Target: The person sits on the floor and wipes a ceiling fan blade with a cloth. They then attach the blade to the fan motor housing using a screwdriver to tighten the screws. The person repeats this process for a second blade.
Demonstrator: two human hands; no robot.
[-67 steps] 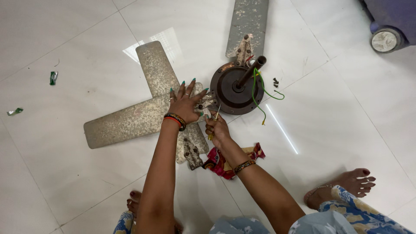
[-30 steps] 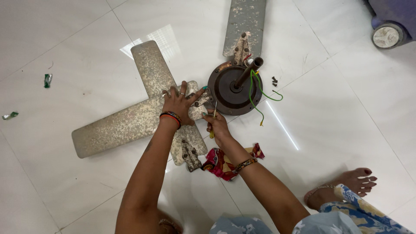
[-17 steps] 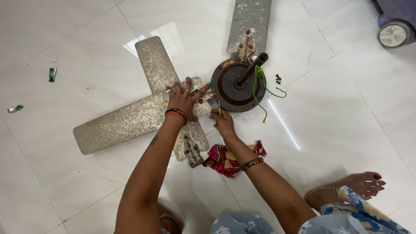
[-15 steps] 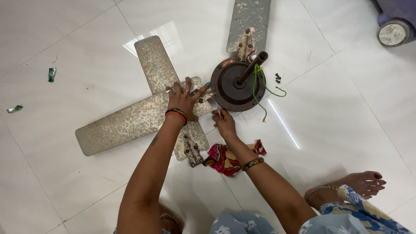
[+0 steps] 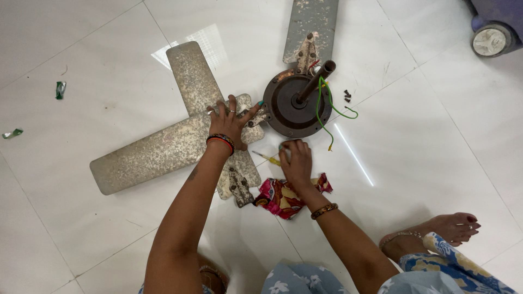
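Note:
A dusty ceiling fan lies dismantled on the white tiled floor. Its dark round motor (image 5: 297,106) has a rod and green wires sticking up. My left hand (image 5: 231,118) presses flat, fingers spread, on two crossed detached blades (image 5: 158,149) beside the motor. My right hand (image 5: 297,160) is closed around a yellow-handled screwdriver (image 5: 268,158), just below the motor's rim. A third blade (image 5: 310,27) is still joined to the motor at the far side.
A red patterned cloth (image 5: 280,197) lies under my right wrist. Small dark screws (image 5: 346,96) sit right of the motor. Green scraps (image 5: 60,89) lie far left. A wheel (image 5: 490,39) is at top right. My bare foot (image 5: 441,231) rests at lower right.
My right hand has drawn back from the motor's edge toward the cloth, now with the screwdriver in its grip. My left hand stays on the blades.

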